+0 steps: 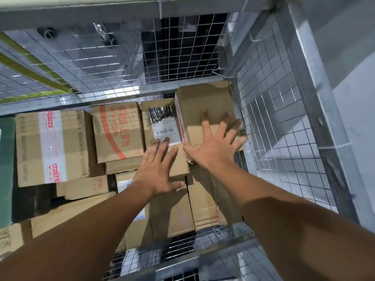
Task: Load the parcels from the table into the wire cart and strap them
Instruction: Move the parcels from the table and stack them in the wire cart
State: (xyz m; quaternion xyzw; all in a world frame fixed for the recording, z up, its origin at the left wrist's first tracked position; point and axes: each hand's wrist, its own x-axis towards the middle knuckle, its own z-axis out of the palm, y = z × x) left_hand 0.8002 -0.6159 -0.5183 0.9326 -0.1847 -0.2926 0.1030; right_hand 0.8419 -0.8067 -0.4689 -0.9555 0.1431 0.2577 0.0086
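I look down into the wire cart (269, 126), which holds several brown cardboard parcels. My left hand (160, 169) lies flat, fingers spread, on a narrow parcel with a white shipping label (160, 118). My right hand (215, 145) rests flat with fingers spread on the taller plain parcel (205, 98) in the cart's far right corner. Neither hand grips anything. A parcel with red print (117, 130) and a wide parcel with white tape (50, 147) sit to the left. No strap is visible.
Lower parcels (172, 216) lie beneath my forearms. The cart's mesh back wall (91, 63) and near rail (182, 258) enclose the load. A dark green object (6, 171) stands at the far left edge. Yellow floor lines (30, 74) show through the mesh.
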